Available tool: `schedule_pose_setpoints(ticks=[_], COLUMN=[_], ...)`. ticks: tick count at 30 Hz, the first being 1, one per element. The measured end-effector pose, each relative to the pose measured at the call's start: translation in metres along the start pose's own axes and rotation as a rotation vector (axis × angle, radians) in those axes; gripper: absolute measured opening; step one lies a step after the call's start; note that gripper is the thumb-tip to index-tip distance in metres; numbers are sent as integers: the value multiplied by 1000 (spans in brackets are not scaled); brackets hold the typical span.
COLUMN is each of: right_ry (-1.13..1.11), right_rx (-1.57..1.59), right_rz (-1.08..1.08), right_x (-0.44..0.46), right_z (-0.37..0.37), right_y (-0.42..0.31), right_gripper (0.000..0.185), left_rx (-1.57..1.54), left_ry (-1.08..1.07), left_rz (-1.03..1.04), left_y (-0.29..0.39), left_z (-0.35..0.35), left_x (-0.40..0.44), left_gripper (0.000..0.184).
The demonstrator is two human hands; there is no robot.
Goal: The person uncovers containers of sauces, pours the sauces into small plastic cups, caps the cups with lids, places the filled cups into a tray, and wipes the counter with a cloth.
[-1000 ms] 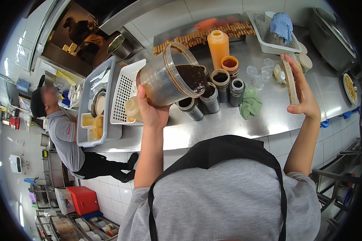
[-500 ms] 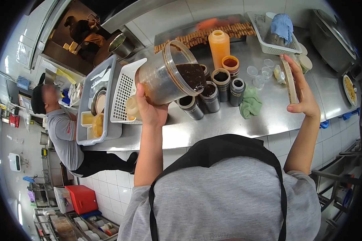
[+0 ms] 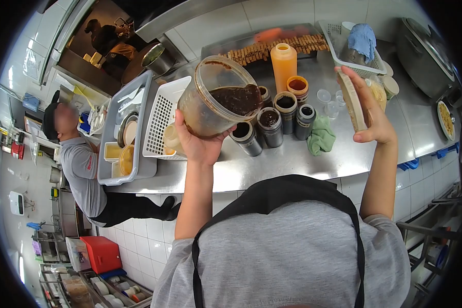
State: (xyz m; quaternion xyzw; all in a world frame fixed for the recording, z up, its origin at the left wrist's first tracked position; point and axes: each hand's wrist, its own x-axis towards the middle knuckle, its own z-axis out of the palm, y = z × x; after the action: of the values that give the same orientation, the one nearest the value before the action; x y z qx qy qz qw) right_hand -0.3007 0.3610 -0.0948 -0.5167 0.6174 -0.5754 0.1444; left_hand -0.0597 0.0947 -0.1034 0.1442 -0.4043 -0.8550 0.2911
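Note:
My left hand (image 3: 201, 143) is wrapped round a large clear plastic tub (image 3: 203, 100), tilted to the right. Dark brown sauce (image 3: 237, 100) lies inside, near the tub's mouth. Held on edge by its rim, a pale round lid (image 3: 351, 101) is in my right hand (image 3: 377, 120). Several open squeeze bottles of dark sauce, among them one dark bottle (image 3: 269, 126), stand just right of and below the tub. Behind them are a tall orange bottle (image 3: 284, 69) and a shorter orange-rimmed bottle (image 3: 297, 87). A crumpled green cloth (image 3: 321, 136) lies between the bottles and my right hand.
Left on the steel counter (image 3: 339, 164) are a white perforated basket (image 3: 159, 115) and a grey bin (image 3: 142, 169) of containers. Small clear cups (image 3: 331, 109) sit near the lid. A white basket with a blue cloth (image 3: 362, 41) is behind. Another person (image 3: 79, 159) stands at left.
My right hand has brought the lid leftward. The tub has shifted slightly right and is now tipped less, its mouth turned more upward.

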Motion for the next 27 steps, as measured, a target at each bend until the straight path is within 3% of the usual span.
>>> schedule_pose_setpoints(ticks=[11, 13, 20, 25, 27], right_ry=[-121, -143, -112, -173, -200], right_rx=[16, 77, 201, -316, -334], right_rz=[-34, 32, 4, 15, 152], right_x=[20, 23, 32, 9, -14], right_z=[24, 28, 39, -1, -18], right_y=[-4, -9, -10, -5, -2], right_gripper=[113, 124, 119, 104, 101], left_rx=[-18, -29, -1, 17, 18], left_ry=[12, -10, 31, 12, 23], left_rz=[-15, -18, 9, -15, -20], left_y=[-1, -2, -2, -1, -2], left_z=[-1, -2, 5, 3, 5], left_x=[1, 2, 4, 3, 4], left_gripper=[71, 71, 77, 73, 74])
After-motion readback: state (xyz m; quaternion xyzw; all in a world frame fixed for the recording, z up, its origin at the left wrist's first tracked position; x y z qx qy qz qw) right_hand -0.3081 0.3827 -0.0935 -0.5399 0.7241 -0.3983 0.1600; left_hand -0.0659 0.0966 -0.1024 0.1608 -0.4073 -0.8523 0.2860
